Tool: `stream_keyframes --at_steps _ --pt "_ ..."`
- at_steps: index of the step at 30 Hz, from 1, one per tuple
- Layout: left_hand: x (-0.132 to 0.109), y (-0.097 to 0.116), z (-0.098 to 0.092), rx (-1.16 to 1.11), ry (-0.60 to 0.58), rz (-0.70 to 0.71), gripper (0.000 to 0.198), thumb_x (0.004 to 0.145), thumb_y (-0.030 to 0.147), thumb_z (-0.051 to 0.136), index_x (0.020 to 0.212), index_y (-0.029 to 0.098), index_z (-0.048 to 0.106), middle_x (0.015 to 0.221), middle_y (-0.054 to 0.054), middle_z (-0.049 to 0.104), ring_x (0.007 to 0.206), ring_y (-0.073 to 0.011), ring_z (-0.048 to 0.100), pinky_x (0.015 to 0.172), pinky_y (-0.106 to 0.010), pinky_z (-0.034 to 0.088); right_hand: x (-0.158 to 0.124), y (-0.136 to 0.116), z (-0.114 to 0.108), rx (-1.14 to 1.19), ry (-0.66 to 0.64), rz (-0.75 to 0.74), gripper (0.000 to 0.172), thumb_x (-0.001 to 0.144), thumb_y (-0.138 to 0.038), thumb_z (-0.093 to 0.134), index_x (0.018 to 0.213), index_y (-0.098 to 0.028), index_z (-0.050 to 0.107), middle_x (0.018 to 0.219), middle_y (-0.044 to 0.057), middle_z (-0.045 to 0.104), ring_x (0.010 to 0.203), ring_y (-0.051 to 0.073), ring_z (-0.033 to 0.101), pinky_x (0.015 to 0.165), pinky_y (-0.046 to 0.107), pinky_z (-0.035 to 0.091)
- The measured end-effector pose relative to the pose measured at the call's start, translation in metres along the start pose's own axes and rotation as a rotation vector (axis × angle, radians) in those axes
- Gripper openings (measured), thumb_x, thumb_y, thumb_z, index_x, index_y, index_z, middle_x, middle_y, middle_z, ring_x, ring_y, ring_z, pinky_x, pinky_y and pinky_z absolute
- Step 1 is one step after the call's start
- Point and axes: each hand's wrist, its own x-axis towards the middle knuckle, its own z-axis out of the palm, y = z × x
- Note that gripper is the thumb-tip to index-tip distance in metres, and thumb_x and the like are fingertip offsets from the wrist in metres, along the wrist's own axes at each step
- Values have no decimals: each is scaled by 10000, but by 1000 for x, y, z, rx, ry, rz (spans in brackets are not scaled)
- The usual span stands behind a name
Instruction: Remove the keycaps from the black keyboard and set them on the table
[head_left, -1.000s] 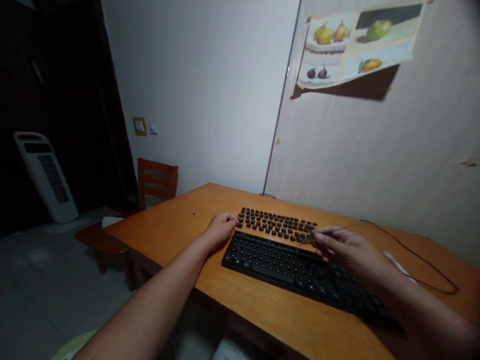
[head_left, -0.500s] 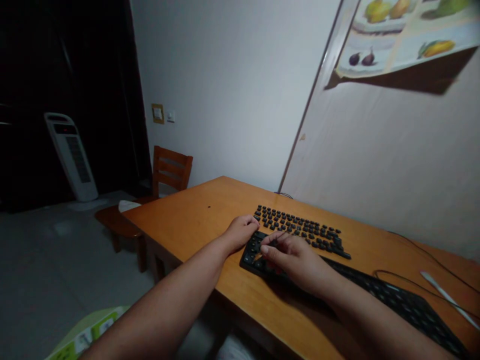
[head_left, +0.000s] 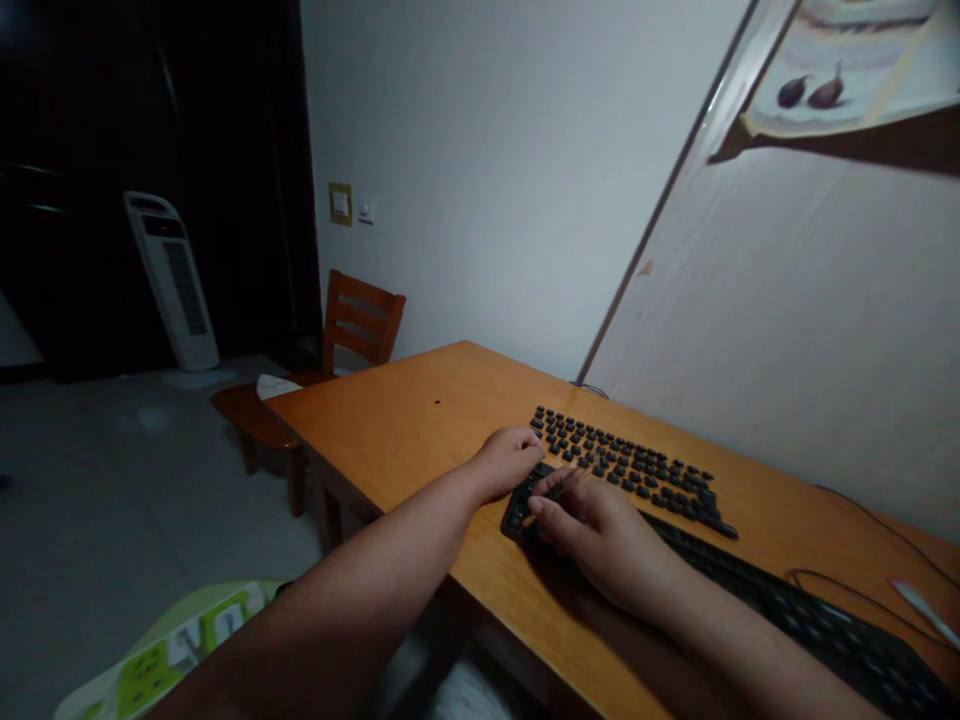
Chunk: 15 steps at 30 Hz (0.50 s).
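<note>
A black keyboard (head_left: 787, 600) lies across the wooden table (head_left: 420, 420). Behind it, rows of loose black keycaps (head_left: 630, 465) are laid out on the tabletop. My left hand (head_left: 508, 462) rests with curled fingers against the keyboard's far left corner. My right hand (head_left: 600, 530) is over the keyboard's left end, fingers pinched on a thin dark tool (head_left: 571, 477) whose tip points towards the keycaps. The keys under my right hand are hidden.
A thin black cable (head_left: 847, 590) and a white stick-like object (head_left: 926, 612) lie at the table's right. A wooden chair (head_left: 364, 320) stands at the far left end, a white tower fan (head_left: 172, 280) beyond it. A fruit poster (head_left: 847, 80) hangs on the wall.
My right hand has moved with the tool from the keyboard's middle to its left end, close to my left hand. The view has swung left. My left hand has stayed at the corner.
</note>
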Motion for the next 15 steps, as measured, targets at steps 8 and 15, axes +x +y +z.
stream_keyframes --at_steps 8,15 --pt "-2 3 0 41 -7 8 195 715 224 510 791 146 672 678 -8 622 617 -111 516 546 -207 377 3 5 5 -30 56 -39 145 891 -324 529 866 -189 579 779 30 638 709 172 570 640 291 445" --pt "-2 0 1 89 -4 23 204 718 233 497 781 156 674 695 -5 625 625 -116 515 551 -215 368 -6 7 16 -134 64 -118 135 907 -316 514 899 -210 597 859 34 652 799 186 592 755 320 447"
